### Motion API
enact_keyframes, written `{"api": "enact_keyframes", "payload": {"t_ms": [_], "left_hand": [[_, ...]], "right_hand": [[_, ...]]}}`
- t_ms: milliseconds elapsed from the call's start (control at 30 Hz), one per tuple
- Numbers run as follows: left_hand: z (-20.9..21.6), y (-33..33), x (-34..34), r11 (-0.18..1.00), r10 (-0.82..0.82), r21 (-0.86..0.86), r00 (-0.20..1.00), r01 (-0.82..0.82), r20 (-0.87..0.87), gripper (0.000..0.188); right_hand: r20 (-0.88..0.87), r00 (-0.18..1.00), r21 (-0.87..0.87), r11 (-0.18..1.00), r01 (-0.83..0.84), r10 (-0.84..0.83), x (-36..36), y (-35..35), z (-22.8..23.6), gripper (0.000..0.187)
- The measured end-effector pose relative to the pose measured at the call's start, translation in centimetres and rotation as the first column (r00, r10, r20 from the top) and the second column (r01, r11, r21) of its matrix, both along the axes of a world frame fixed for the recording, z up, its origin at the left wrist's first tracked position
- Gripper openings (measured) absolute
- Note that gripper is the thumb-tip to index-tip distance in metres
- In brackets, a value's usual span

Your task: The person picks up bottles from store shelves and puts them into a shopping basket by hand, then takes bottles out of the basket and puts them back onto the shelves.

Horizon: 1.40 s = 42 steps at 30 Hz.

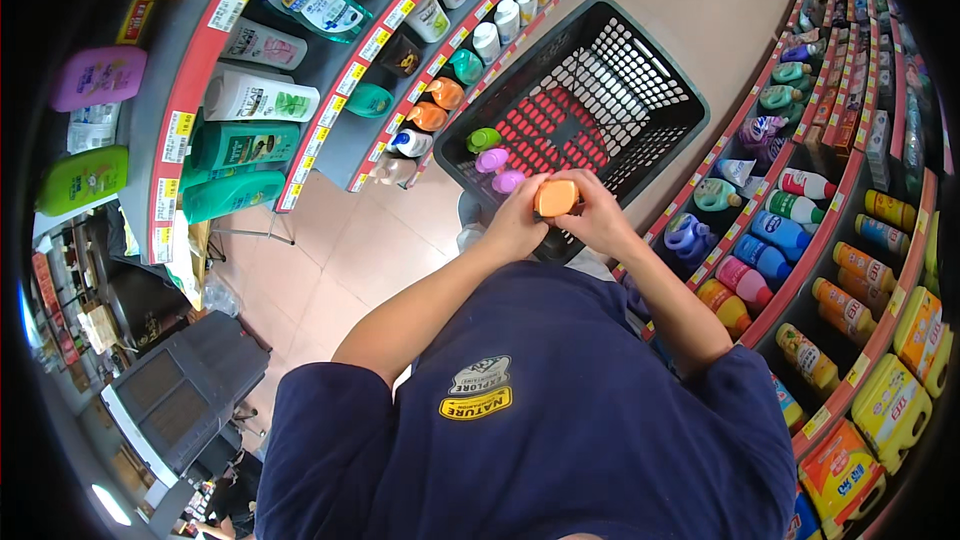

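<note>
Between my two hands, in front of my navy shirt, is a bottle with an orange top (557, 198); its lower part is hidden. My left hand (517, 224) closes on its left side, and my right hand (602, 218) wraps the other side with bent fingers. Just beyond them stands a large black slatted basket (690, 105), with red showing through its bottom. At the basket's left end, close to my hands, sit a green bottle (484, 140), a purple bottle (491, 160) and a second purple bottle (508, 181).
Store shelves (185, 80) on the left carry shampoo and wash bottles. Along the right, curved shelves (720, 250) hold laundry and cleaning bottles, with large yellow packs (888, 405) nearer me. A dark grey cabinet (185, 390) stands at the lower left on the tiled floor (330, 270).
</note>
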<state>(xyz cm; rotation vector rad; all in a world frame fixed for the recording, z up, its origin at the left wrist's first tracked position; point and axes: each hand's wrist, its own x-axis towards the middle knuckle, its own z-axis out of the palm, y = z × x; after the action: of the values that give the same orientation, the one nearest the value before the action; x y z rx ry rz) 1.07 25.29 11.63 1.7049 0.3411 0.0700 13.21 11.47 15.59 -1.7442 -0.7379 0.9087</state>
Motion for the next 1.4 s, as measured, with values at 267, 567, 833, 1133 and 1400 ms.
{"api": "enact_keyframes", "payload": {"t_ms": [267,567,833,1133,1400], "left_hand": [[-3.1,0.4,0.6,0.985,-0.143,0.012,0.86,0.171,-0.49,0.067],[-6.8,-0.6,0.6,0.962,0.161,0.273,0.742,0.031,-0.65,0.046],[-7.1,-1.8,1.0,0.961,0.014,0.23,0.802,0.155,-0.598,0.037],[1.8,4.9,1.1,0.969,0.172,0.203,0.973,-0.14,-0.154,0.034],[30.0,24.2,4.7,0.41,0.592,0.345,0.534,-0.844,0.604,0.033]], "right_hand": [[0.252,0.968,-0.11,0.994,0.02,0.008,-2.9,-0.2,-13.0,0.057],[0.228,0.97,-0.149,0.988,-0.044,0.078,-4.0,2.3,-19.3,0.053],[0.239,0.948,-0.137,0.974,-0.181,0.21,-4.5,-0.1,-22.6,0.06],[0.168,0.934,-0.381,0.894,-0.234,0.316,-2.4,1.9,-17.9,0.064],[0.314,0.943,-0.281,0.96,-0.017,0.108,3.9,-0.6,-16.3,0.062]]}}
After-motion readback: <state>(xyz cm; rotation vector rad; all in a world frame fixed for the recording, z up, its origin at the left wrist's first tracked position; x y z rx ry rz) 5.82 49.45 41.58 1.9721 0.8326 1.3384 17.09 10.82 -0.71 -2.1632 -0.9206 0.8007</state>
